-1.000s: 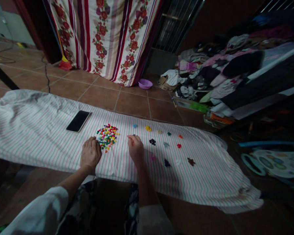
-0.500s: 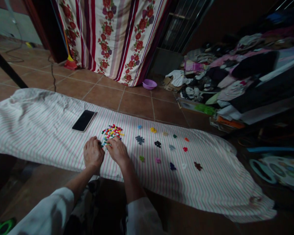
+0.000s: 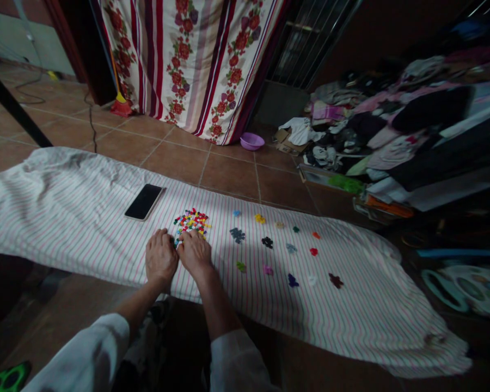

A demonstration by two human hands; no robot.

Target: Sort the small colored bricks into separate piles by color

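A pile of tiny mixed-colour plastic pieces [image 3: 193,219] lies on a striped cloth [image 3: 106,234]. At its near left edge rests my left hand [image 3: 161,256], back upward, fingers curled inward. My right hand [image 3: 195,253] is close beside it, fingertips drawn together and bent down at the pile's near side. What either hand pinches is too small or hidden to make out. Sorted little heaps lie to the right, among them a dark grey heap [image 3: 237,235], a yellow heap [image 3: 260,218], a black heap [image 3: 267,242], a lime green heap [image 3: 240,267] and a brown heap [image 3: 335,281].
A phone [image 3: 144,202] lies on the cloth left of the pile. Beyond the cloth are a purple basin [image 3: 252,141], a broom [image 3: 121,105] and a flowered curtain [image 3: 183,65]. Heaped clothes [image 3: 363,120] fill the far right.
The view has shifted slightly, so the whole scene sits a little to the right. My right hand's fingers have dropped and bent closer beside my left hand at the pile.
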